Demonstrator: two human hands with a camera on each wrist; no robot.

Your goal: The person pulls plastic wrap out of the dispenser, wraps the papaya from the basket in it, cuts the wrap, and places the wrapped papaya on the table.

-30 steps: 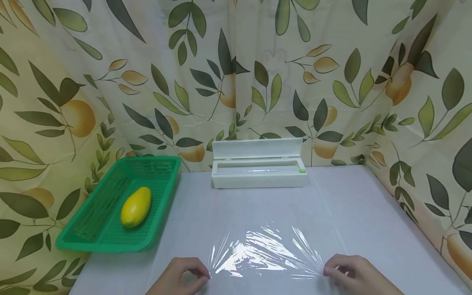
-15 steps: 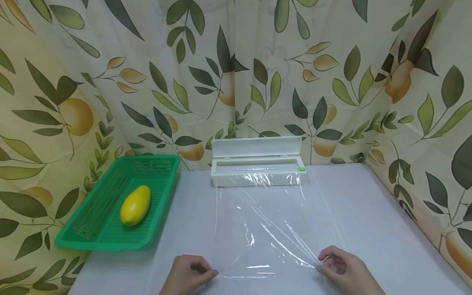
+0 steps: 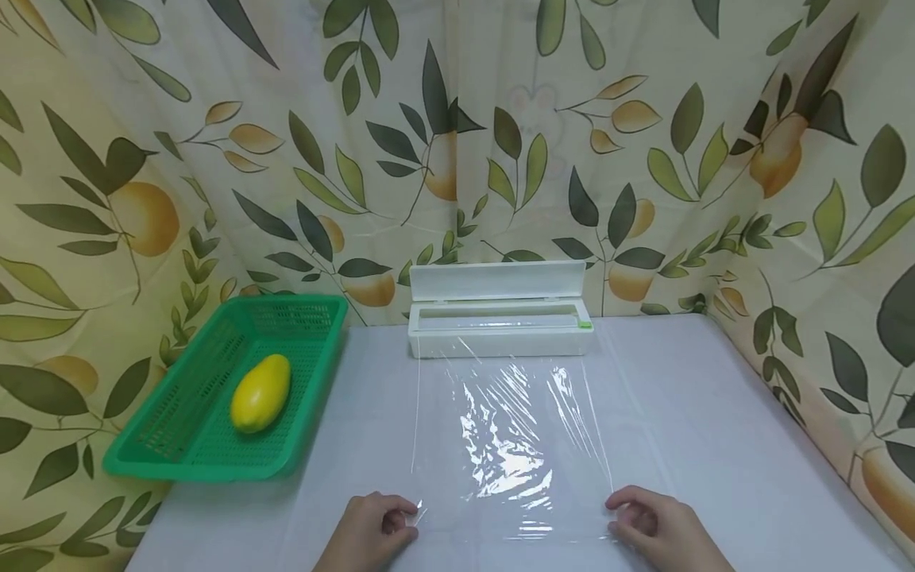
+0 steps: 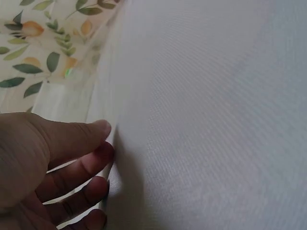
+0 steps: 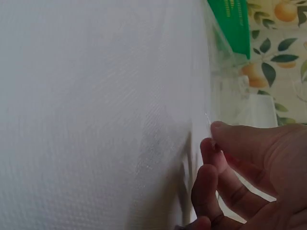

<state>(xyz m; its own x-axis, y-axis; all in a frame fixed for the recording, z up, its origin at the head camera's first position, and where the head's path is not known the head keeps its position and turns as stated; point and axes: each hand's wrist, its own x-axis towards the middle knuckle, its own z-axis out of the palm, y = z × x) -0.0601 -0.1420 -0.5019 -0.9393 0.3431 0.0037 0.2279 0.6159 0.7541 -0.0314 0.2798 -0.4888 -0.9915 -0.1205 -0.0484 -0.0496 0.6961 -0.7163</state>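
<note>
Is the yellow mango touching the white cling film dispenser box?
Apart. The head view shows the yellow mango inside the green basket, with bare table between it and the white dispenser box.

A green plastic mesh basket (image 3: 214,445) sits at the left edge of a pale grey-white surface (image 3: 715,445), with one end hanging slightly past the surface's edge. Inside the basket lies a single yellow mango (image 3: 260,393), resting lengthwise on the basket floor, nearer the front end. Behind and on both sides of the surface hangs a cream curtain (image 3: 457,143) printed with dark and light green leaves and orange fruit, its folds falling to meet the surface.
</note>
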